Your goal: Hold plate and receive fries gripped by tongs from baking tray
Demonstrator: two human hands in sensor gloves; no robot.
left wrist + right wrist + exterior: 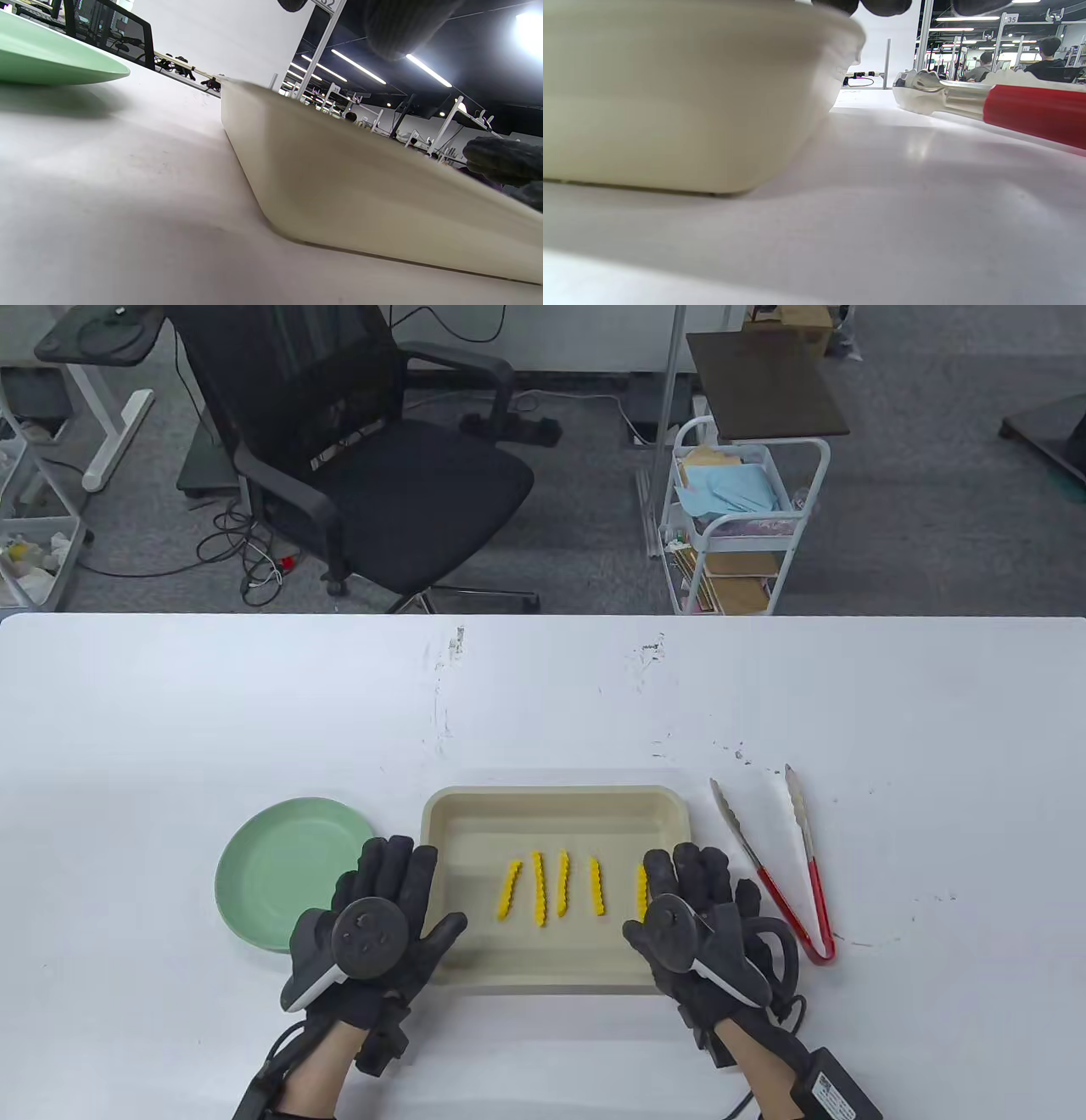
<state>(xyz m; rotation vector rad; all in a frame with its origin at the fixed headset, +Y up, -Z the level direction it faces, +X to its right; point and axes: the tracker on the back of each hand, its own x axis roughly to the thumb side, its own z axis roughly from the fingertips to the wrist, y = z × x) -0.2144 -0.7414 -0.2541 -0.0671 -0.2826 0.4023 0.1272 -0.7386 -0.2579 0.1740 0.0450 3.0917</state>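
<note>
Left hand (373, 920), right hand (696, 920): fingers spread flat, gripping nothing, resting over near corners of baking tray (556, 806).
Fries (556, 886): five, loose in tray; rightmost partly under right hand, risk of knock.
Plate (280, 874): flat on table (543, 687), left of tray; shallow rim, slip risk on pickup.
Tongs (785, 865): right of tray, splayed; smooth fries likely to slide out.

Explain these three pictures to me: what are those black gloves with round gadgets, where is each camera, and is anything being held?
They are a person's hands in sensor gloves, each with a tracker strapped on its back. One camera looks down at the white table; the other two sit on the wrists, low by the surface. The left hand lies spread between the green plate and the beige baking tray; the right hand rests at the tray's right edge. Yellow fries lie in the tray, and red-handled tongs lie to its right. Nothing is held.
</note>
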